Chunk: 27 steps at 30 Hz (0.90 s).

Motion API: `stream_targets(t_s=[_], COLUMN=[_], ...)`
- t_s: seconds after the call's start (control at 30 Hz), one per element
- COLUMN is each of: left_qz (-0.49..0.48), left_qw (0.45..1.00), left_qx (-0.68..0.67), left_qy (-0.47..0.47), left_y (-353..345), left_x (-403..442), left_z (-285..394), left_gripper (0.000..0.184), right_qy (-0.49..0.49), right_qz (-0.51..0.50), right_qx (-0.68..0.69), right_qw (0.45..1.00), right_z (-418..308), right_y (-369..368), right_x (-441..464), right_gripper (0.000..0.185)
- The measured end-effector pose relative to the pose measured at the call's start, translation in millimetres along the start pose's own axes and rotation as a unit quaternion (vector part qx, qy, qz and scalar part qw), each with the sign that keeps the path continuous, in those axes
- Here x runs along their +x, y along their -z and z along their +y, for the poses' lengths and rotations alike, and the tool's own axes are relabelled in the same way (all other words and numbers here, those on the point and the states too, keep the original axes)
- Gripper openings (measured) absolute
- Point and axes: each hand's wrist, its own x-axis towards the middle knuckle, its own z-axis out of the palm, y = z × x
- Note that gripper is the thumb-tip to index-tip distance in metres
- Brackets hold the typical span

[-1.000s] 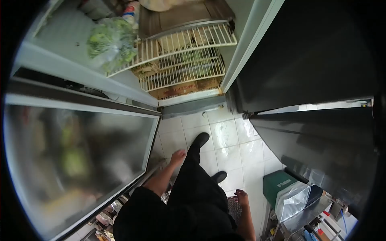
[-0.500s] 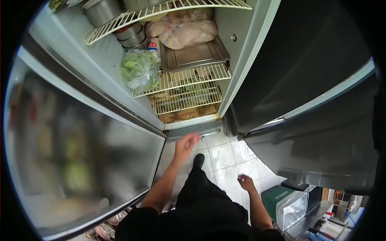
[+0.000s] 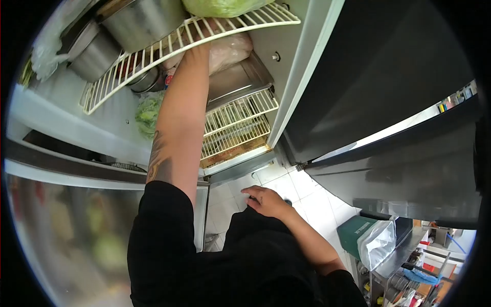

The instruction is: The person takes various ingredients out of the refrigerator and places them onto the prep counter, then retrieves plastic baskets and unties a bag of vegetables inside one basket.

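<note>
My left arm is stretched into the open fridge, and my left hand (image 3: pixel 199 48) is beneath the upper wire shelf (image 3: pixel 192 42). Its fingers are hidden by the shelf, next to the plastic-wrapped pale meat (image 3: pixel 231 52) in a metal tray (image 3: pixel 240 79). I cannot tell whether it touches the meat. Left of my forearm lies a clear bag of green leaves (image 3: pixel 148 113), with a round metal container (image 3: pixel 146 81) behind it. My right hand (image 3: pixel 265 201) hangs in front of my body, loosely bent with fingers apart and nothing in it.
Metal pots (image 3: pixel 140 25) and a wrapped green vegetable (image 3: pixel 225 6) stand on the upper shelf. The glass fridge door (image 3: pixel 76 240) is swung open at left, a dark door (image 3: pixel 399 169) at right. A green box (image 3: pixel 355 233) with clear plastic sits at lower right.
My left hand has gone from low before the fridge up into it, under the upper shelf. My right hand has moved left, across my body. The view has shifted closer to the shelves.
</note>
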Motion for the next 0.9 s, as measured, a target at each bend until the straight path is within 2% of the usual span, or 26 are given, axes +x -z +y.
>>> stream_targets(t_s=[0.03, 0.13, 0.2, 0.27, 0.3, 0.43, 0.5, 0.67, 0.77, 0.9], left_qz=[-0.004, -0.009, -0.010, -0.014, -0.013, -0.013, -0.014, -0.013, -0.010, 0.006], left_qw=[1.000, 1.000, 1.000, 0.999, 0.999, 0.998, 0.998, 0.996, 0.995, 0.993], left_qx=[0.003, 0.014, 0.019, 0.026, 0.029, 0.043, 0.051, 0.071, 0.080, 0.096], left_qy=[0.001, 0.006, 0.010, 0.016, 0.019, 0.035, 0.041, 0.055, 0.064, 0.071], left_y=[-1, 0, 3, 5, 5, 3, 0, -3, -5, -11], left_x=[0, -4, -7, -10, -8, -4, -4, -7, -6, -10], left_z=[4, 6, 6, 5, 5, 2, 1, 2, 5, 6], left_gripper=[0.051, 0.052, 0.052, 0.052, 0.052, 0.053, 0.053, 0.053, 0.054, 0.054], right_qy=[-0.033, -0.012, -0.013, 0.002, 0.046, 0.084, 0.158, 0.177, 0.216, 0.202], right_qz=[-0.027, -0.044, -0.048, -0.056, -0.039, -0.055, -0.035, -0.034, -0.071, -0.141], right_qx=[0.008, -0.033, -0.085, -0.057, -0.070, -0.100, -0.051, 0.025, 0.012, -0.045], right_qw=[0.999, 0.998, 0.995, 0.997, 0.996, 0.990, 0.986, 0.983, 0.974, 0.968], right_z=[-3, 34, 29, 28, 30, 0, -20, -38, -23, 8], right_y=[8, 11, 28, 42, 46, 81, 98, 101, 89, 87], right_x=[-5, -17, -15, -2, 6, 52, 71, 74, 59, 40], right_gripper=[0.033, 0.032, 0.031, 0.032, 0.032, 0.032, 0.032, 0.029, 0.027, 0.030])
